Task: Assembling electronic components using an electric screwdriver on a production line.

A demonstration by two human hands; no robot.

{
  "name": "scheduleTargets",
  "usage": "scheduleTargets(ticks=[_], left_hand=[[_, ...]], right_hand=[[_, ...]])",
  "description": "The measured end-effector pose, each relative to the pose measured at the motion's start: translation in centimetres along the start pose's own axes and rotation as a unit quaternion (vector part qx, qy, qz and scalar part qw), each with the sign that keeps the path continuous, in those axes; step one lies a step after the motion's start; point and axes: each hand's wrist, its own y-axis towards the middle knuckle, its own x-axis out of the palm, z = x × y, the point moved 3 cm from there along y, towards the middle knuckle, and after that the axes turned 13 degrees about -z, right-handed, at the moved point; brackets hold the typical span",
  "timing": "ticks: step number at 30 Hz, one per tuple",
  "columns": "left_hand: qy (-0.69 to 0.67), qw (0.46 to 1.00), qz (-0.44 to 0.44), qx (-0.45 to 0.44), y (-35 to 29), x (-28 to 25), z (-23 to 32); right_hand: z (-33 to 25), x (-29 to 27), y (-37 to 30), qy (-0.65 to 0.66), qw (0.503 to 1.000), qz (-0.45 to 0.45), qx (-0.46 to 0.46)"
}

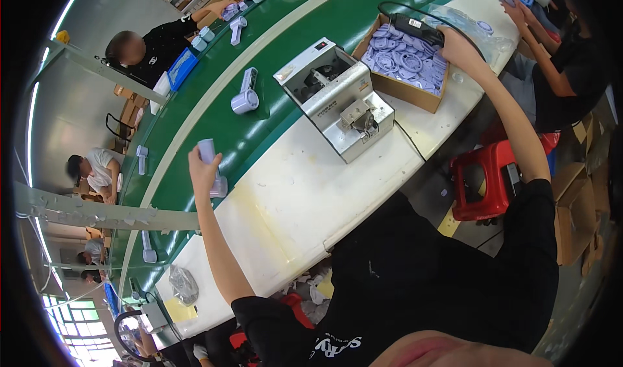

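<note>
My left hand (204, 166) reaches over the green conveyor belt, its fingers wrapped round a lavender plastic part with a long handle and a round end (206, 149). My right hand (459, 48) is closed on the end of a black corded tool (416, 28); its exact kind does not show. The tool is above a cardboard box (409, 93) full of lavender round plastic pieces (402, 59). Between my hands a grey metal bench machine (341, 104) stands on the white table. Beyond it, another lavender handled part (245, 94) lies on the belt.
The white table (279, 205) runs along the green belt (195, 114). A metal post (104, 216) crosses at the left. A plastic bag (183, 284) lies on the table's left end. A red stool (483, 182) is at my right, and co-workers sit around the line.
</note>
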Motion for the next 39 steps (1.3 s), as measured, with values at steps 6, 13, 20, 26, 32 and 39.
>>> scheduleTargets(ticks=[6, 13, 20, 26, 32, 39], left_hand=[[-0.26, 0.961, 0.035, 0.087, -7.1, -3.6, 11.9], [-0.445, 0.849, -0.064, 0.277, -13.2, 0.5, 22.5], [-0.472, 0.821, -0.141, 0.29, -15.3, 4.0, 27.1], [-0.389, 0.854, -0.012, 0.344, -16.4, 5.1, 27.0], [-0.556, 0.796, -0.055, 0.233, -17.5, 6.8, 26.2], [-0.529, 0.792, -0.13, 0.274, -16.2, 8.7, 24.5]], right_hand=[[-3.3, -3.2, -0.7, 0.141, 0.99, 0.0, -0.01], [-14.6, -7.2, -7.8, 0.502, 0.847, -0.125, -0.122], [-23.9, -7.6, -14.7, 0.511, 0.77, -0.265, -0.274], [-23.7, -6.4, -16.1, 0.475, 0.792, -0.247, -0.293], [-24.2, -5.7, -17.2, 0.525, 0.76, -0.284, -0.256], [-24.6, -5.7, -16.3, 0.43, 0.793, -0.349, -0.255]])
